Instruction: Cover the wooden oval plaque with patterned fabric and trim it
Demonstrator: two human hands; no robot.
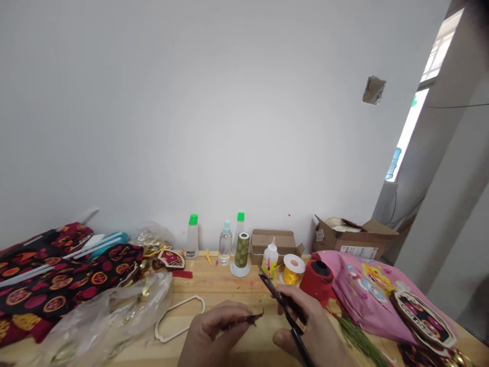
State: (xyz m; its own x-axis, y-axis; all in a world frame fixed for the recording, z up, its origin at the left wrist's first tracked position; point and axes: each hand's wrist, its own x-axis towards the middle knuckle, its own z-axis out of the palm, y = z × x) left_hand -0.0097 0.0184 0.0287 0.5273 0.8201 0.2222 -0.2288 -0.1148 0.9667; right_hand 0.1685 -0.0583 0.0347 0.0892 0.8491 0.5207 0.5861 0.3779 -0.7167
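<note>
Low in the middle of the head view, my left hand (221,329) pinches a small strip of dark fabric (254,318) between thumb and fingers. Its thin, ragged end sticks out to the right; the rest is hidden in the hand. To the right, my right hand (309,326) is closed around a long black tool that looks like scissors (273,289), tip pointing up and left. The tool is apart from the strip. Left of my left hand lies a pale wooden frame (179,305). A white glue bottle (270,259) stands beyond the tool's tip.
Dark patterned fabric (87,270) and a clear plastic bag (114,318) cover the left. Along the wall stand bottles, a green thread cone (242,250) and a cardboard box (273,239). Yellow cord (291,276), red thread (317,280) and a pink bag (367,290) are on the right.
</note>
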